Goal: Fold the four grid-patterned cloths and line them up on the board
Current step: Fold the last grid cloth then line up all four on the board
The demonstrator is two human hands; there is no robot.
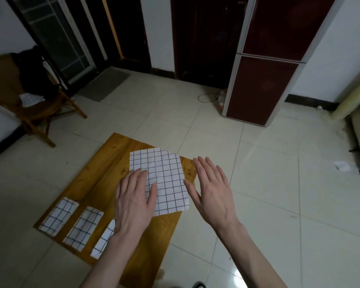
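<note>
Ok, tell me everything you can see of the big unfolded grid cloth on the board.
The unfolded cloth is white with a dark grid and looks thin and creased. It lies spread flat on the far right part of the wooden board, its right edge near the board's. The left hand rests flat on its near left corner; the right hand is beside it.

home interior: tiled floor (258, 183), fridge (266, 84), wooden chair (35, 113), doors (206, 38).
</note>
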